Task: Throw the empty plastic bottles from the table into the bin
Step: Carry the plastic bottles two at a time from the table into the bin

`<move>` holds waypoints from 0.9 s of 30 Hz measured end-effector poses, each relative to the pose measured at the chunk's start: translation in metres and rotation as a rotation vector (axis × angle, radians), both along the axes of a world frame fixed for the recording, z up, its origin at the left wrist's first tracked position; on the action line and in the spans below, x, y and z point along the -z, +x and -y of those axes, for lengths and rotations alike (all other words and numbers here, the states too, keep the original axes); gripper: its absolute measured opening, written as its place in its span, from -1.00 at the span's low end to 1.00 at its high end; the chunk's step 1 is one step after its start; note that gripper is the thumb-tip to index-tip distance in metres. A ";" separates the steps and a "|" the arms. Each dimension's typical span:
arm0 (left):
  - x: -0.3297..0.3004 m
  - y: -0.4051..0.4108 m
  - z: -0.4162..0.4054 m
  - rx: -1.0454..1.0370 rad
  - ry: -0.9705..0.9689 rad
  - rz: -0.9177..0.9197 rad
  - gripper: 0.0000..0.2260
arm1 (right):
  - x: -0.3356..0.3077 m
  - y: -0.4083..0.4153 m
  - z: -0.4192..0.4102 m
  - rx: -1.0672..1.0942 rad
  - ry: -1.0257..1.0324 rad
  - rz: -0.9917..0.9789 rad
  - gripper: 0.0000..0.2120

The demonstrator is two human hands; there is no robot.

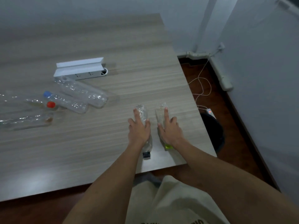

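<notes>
Two clear empty bottles lie side by side near the table's right edge, necks toward me. My left hand (139, 130) lies over the one with a black cap (142, 112), thumb and fingers wrapped round its sides. My right hand (169, 131) grips the one with a yellow-green cap (159, 114) the same way, index finger stretched along it. A dark round bin (212, 131) stands on the floor just past the table's right edge, partly hidden by it. Several more empty bottles lie at the left: a large clear one (84, 92), a blue-capped one (66, 101) and a red-capped one (38, 103).
The wooden table (129, 75) also holds a white power strip with a folded white card (80, 68). On the brown floor to the right run a white cable and an adapter with a red light (210, 112). Grey walls close the corner.
</notes>
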State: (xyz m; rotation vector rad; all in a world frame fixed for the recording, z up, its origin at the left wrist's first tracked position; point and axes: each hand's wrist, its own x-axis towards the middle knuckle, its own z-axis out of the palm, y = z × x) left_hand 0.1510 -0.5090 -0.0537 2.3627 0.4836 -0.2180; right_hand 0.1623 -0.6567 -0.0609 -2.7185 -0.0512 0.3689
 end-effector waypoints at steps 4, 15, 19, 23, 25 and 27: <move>-0.003 0.025 0.030 0.009 0.000 0.007 -0.34 | -0.008 0.023 0.028 0.023 0.025 -0.013 -0.27; -0.011 0.075 0.177 0.016 0.001 -0.019 -0.32 | -0.011 0.084 0.162 0.037 0.068 0.000 -0.26; -0.003 0.086 0.257 -0.039 -0.010 0.013 -0.33 | -0.007 0.105 0.231 -0.011 0.087 -0.006 -0.27; 0.006 0.105 0.331 -0.082 0.003 0.053 -0.33 | 0.001 0.127 0.296 -0.081 0.080 -0.006 -0.27; 0.012 0.111 0.359 -0.092 0.012 0.065 -0.32 | 0.005 0.133 0.326 -0.100 0.060 -0.035 -0.27; 0.017 0.114 0.382 -0.086 0.043 0.044 -0.31 | 0.010 0.136 0.353 -0.125 0.040 -0.055 -0.27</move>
